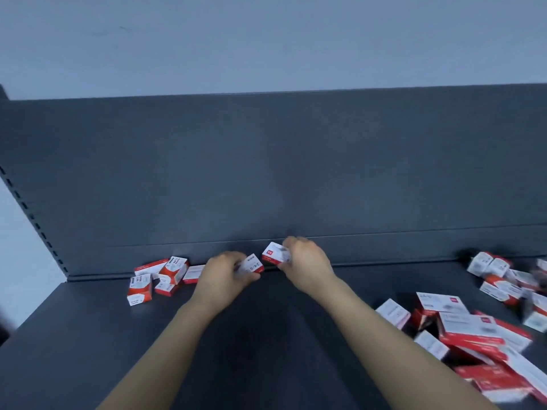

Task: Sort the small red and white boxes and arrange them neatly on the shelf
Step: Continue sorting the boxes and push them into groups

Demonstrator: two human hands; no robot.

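Left hand (223, 273), right hand (305, 261), a box (252, 266) each

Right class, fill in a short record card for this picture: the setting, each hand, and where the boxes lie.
setting: dark shelf with back panel
left hand: grips box marked 24/6
right hand: grips second box, tilted
left group: a few red and white boxes near the panel, unaligned
right pile: many boxes in a loose heap, partly blurred

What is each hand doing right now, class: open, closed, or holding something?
Left hand: holds a small box marked 24/6.
Right hand: holds another red and white box.
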